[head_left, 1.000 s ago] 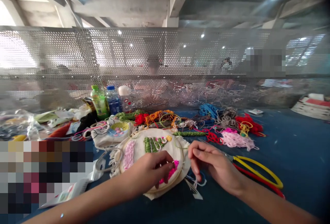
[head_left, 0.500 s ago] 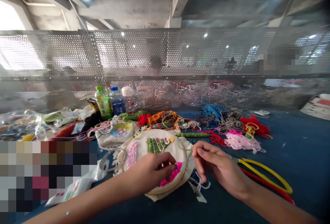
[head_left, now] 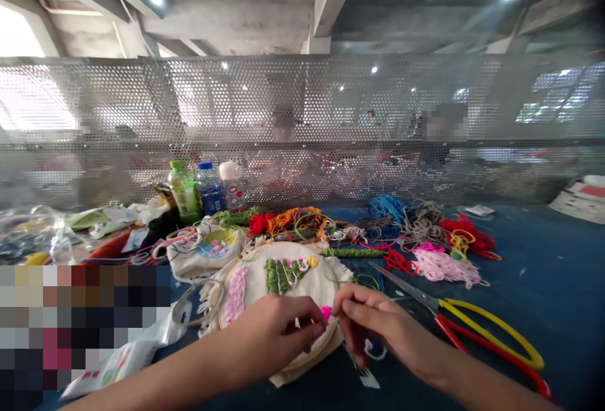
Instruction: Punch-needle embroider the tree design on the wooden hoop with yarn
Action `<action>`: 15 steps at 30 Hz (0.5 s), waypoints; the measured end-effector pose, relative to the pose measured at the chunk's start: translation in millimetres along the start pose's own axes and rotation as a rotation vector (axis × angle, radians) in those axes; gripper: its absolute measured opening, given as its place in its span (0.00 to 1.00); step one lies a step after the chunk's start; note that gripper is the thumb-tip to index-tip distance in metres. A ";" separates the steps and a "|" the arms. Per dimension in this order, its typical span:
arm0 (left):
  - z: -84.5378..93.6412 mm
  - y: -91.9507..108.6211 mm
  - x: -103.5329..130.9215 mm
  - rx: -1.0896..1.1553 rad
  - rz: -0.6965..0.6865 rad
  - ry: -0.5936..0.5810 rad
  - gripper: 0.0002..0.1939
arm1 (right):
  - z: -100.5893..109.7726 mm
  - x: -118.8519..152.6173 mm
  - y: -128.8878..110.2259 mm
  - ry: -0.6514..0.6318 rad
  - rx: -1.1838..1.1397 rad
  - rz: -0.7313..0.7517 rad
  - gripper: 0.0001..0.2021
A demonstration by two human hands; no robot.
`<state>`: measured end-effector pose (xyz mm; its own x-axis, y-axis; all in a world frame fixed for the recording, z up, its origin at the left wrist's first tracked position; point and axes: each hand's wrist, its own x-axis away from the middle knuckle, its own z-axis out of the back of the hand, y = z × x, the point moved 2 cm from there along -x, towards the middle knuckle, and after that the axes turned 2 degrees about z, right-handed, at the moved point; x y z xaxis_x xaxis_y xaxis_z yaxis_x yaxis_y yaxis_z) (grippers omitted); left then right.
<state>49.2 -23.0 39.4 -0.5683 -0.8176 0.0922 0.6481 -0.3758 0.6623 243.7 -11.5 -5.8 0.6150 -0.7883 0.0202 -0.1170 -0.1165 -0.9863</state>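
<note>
Pink stitching (head_left: pixel 325 314) lay btwn our hands: L hand (head_left: pixel 278 329) and R hand (head_left: pixel 373 323) both pinched, contents unclear, over hoop (head_left: pixel 283 278).

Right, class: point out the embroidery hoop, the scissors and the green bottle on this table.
embroidery hoop (head_left: pixel 283 275): head view, on the green stitched patch of its cloth.
scissors (head_left: pixel 491 329): head view, on the yellow handle loop.
green bottle (head_left: pixel 182 193): head view, on its body, left of the blue bottle.
</note>
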 end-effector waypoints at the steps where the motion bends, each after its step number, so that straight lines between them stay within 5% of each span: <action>1: -1.1 -1.0 -0.7 -0.002 -0.003 0.001 0.12 | -3.9 -2.3 4.0 0.002 0.022 -0.025 0.18; 7: -4.8 -10.0 -6.4 -0.025 -0.002 0.014 0.12 | -18.6 -12.0 19.1 -0.025 0.168 -0.106 0.24; 11: 0.0 -13.8 -9.5 -0.052 -0.024 0.069 0.13 | -22.1 1.4 7.1 -0.140 0.388 -0.152 0.26; 13: 2.9 -16.2 -11.1 -0.055 0.005 0.092 0.13 | -22.7 11.0 -8.2 -0.075 0.639 0.005 0.22; 15: 4.7 -18.7 -12.7 -0.027 0.041 0.085 0.13 | -21.4 18.9 -25.1 0.067 0.947 0.327 0.15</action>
<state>42.0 -3.6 29.4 -0.4965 -0.8663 0.0544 0.6840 -0.3519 0.6390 241.6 -36.4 22.9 0.6154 -0.7312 -0.2945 0.4142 0.6178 -0.6684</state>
